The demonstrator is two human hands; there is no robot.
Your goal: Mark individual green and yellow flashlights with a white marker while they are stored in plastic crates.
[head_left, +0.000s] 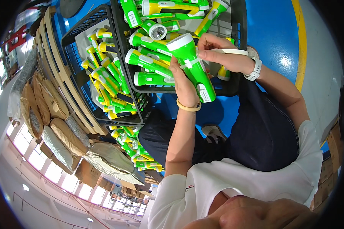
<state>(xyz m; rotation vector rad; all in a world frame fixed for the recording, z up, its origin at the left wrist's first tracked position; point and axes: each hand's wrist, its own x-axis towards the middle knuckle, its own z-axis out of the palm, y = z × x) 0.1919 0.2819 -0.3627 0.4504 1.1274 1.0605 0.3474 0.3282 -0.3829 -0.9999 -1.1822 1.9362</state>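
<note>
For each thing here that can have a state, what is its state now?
Green flashlight: held upright-tilted, white strip around its body.
Left hand: gripping the flashlight.
Right hand: pinching the white strip.
Black crates: filled with green and yellow flashlights.

Brown sacks (46, 103) lie stacked at left; white oval labels (205, 92) mark the green flashlights (191, 65).

Glossy green plastic flashlight (191, 65) with white trim; black plastic lattice crate (233, 82); bare wooden pallet (61, 72); shiny painted blue floor (271, 30).
</note>
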